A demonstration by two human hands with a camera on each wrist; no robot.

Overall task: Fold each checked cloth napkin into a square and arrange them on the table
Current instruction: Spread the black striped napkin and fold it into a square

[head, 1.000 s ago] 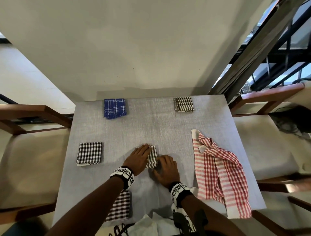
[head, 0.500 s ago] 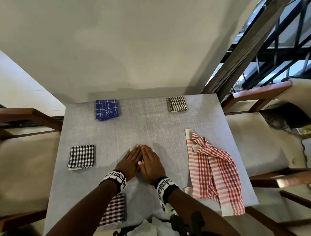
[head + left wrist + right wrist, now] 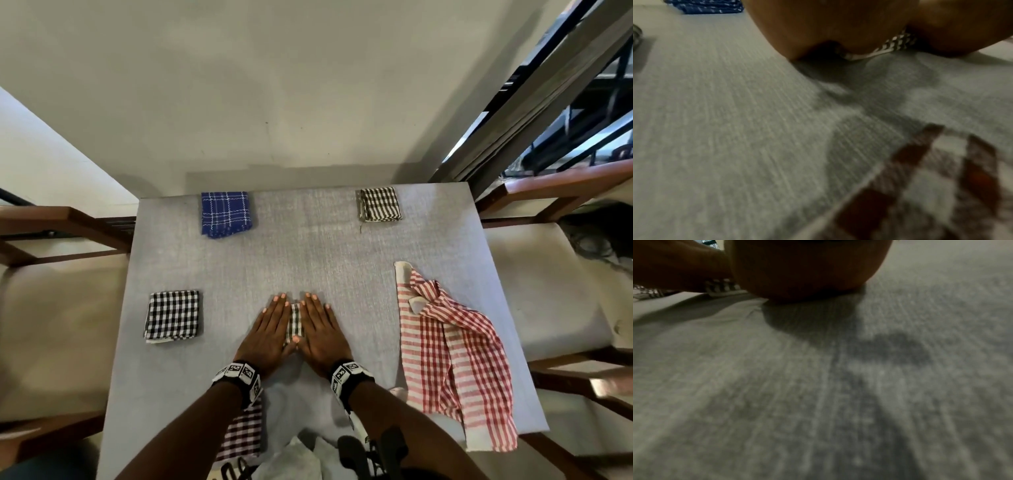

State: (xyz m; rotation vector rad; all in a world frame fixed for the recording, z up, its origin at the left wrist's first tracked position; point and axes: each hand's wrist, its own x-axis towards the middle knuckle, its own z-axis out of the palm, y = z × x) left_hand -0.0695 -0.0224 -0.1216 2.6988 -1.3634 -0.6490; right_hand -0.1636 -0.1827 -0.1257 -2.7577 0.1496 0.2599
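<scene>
A small folded olive-and-white checked napkin [image 3: 295, 323] lies near the middle of the grey table [image 3: 308, 253]. My left hand [image 3: 272, 329] and right hand [image 3: 320, 329] press flat on it side by side, fingers straight, covering most of it. Its edge shows under the palms in the left wrist view [image 3: 890, 48] and the right wrist view [image 3: 721, 286]. Folded squares lie around: a blue one [image 3: 225, 214], a dark striped one [image 3: 379, 204], a black-and-white one [image 3: 172, 316] and a maroon one [image 3: 241, 435]. An unfolded red checked napkin [image 3: 452, 356] lies at the right.
Wooden chairs with pale cushions [image 3: 51, 325] flank the table on both sides. A wall [image 3: 274, 85] stands just beyond the far edge. White cloth and dark gear [image 3: 308, 459] sit at the near edge by my body.
A second ago my hands were closing the last fold of the small napkin. They then flattened on top of it and have now spread slightly apart, baring a strip of the cloth.
</scene>
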